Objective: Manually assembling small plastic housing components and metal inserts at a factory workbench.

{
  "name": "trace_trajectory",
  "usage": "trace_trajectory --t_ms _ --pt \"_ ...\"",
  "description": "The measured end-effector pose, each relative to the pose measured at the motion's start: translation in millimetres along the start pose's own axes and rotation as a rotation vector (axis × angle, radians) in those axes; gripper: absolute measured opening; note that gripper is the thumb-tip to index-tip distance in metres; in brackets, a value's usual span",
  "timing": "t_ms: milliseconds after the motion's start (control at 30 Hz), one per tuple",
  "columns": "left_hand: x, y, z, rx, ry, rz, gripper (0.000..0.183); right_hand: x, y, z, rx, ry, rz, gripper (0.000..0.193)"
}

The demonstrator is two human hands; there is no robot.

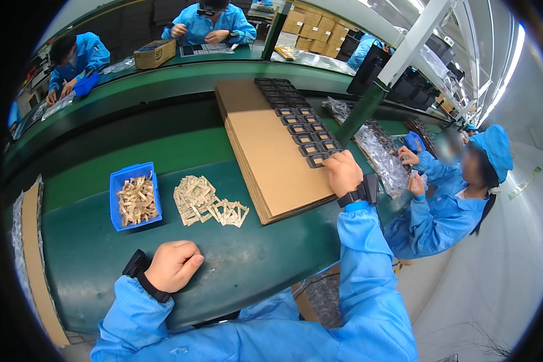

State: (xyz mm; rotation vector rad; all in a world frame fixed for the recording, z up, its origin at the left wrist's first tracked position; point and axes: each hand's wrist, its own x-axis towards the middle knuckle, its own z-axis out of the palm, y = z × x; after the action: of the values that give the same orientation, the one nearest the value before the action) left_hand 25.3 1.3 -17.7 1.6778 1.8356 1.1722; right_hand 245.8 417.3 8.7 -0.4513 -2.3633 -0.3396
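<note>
My right hand (344, 173) reaches over a stack of brown cardboard sheets (283, 175). Its fingers are closed at the nearest black plastic frame (315, 161), and their tips are hidden. More black frames (304, 137) lie in two rows along the right side of the top sheet. My left hand (176, 265) rests as a closed fist on the green table (241, 259), with nothing showing from it. Beyond it are a loose pile of small pale strips (196, 199) and a blue bin (113, 199) holding tan strips (137, 202).
A green post (363, 111) rises just beyond the frames. To the right, a co-worker (446, 199) handles small parts beside clear plastic bags (383, 160). Two other people sit across the raised green ledge (163, 81). A cardboard panel (39, 265) stands at the left.
</note>
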Motion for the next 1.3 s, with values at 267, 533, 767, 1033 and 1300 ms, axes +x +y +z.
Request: trace_trajectory --t_ms 267,533,767,1033,1300 --pt "-4 -1 -6 0.074 0.01 0.077 0.025 5 3 9 0.024 0.068 -0.064 0.012" --pt "-19 5 2 0.122 0.197 0.096 0.029 -40 -166 -53 0.535 0.071 -0.336 0.011" --pt "-162 12 -102 0.59 0.528 -0.458 0.032 -81 -242 -63 0.795 -0.235 -0.449 0.016" --pt "-457 -26 -256 1.189 1.068 -1.635 0.058 -74 -253 -64 0.702 -0.206 -0.343 0.008" --pt "-558 -83 -274 0.881 0.825 -1.613 0.064 -69 -260 -68 0.687 -0.168 -0.348 0.007"
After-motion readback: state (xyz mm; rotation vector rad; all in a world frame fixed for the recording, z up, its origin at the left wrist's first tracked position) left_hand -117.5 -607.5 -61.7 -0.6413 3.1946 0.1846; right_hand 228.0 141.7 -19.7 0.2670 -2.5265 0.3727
